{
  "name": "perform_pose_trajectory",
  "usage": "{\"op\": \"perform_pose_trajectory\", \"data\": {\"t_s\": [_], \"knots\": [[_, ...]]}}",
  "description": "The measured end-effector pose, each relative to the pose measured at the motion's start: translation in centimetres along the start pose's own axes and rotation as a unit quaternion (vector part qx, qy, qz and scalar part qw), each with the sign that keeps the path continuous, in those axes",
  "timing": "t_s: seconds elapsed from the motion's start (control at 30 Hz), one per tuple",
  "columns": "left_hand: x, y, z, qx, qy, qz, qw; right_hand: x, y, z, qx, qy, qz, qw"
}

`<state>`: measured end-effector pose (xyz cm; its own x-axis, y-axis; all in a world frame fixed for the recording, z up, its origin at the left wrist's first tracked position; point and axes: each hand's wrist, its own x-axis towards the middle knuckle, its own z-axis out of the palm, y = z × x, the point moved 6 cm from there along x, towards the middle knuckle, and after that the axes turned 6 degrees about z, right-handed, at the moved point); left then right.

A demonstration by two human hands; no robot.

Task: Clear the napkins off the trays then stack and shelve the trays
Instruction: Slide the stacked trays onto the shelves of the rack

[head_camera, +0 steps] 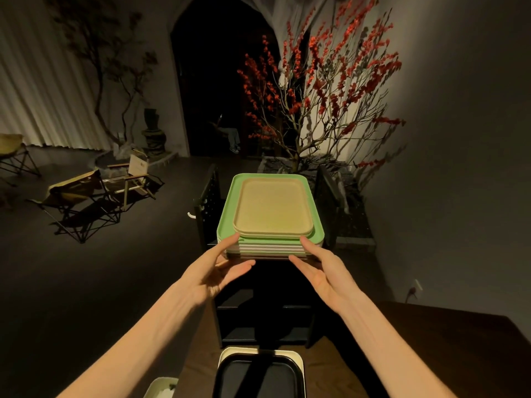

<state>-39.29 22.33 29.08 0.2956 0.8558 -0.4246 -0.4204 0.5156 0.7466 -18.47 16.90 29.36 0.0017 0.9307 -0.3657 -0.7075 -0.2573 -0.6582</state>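
**Stack nearly shelved, more trays waiting**

A stack of trays [271, 245] sits on top of a dark shelf unit [263, 308], its near edge level with the unit's front edge. A small tan tray [273, 206] lies on top, inside a larger green tray [227, 214], with several pale trays layered beneath. No napkins show on this stack, so for these trays the clearing and stacking look done, and the shelving seems to be in its last moment.

The left hand [214, 272] is at the stack's near left corner, and the right hand [321, 270] is at its near right corner. On both hands the fingers are spread and loose, with fingertips touching or just beside the tray edges rather than clamped on them; this reads as nudging or steadying, not carrying.

Work appears to remain. At the near edge of the brown desk [431, 340], a black tray [258, 377] rests inside a cream tray [300, 360], both without napkins that I can see. At the lower left, a pale container [161, 386] holds something white and crumpled, possibly discarded napkins, though it is too cropped to tell.
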Motion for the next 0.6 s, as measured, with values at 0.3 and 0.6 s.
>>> {"op": "perform_pose_trajectory", "data": {"t_s": [0.3, 0.6], "knots": [[0.9, -0.2, 0.1, -0.004, 0.000, -0.013, 1.000, 1.1, -0.4, -0.4, -0.001, 0.011, -0.006, 1.000], [1.7, -0.6, -0.5, 0.031, -0.040, 0.015, 0.999, 0.6, 0.0, -0.9, -0.048, 0.015, 0.001, 0.999]]}}
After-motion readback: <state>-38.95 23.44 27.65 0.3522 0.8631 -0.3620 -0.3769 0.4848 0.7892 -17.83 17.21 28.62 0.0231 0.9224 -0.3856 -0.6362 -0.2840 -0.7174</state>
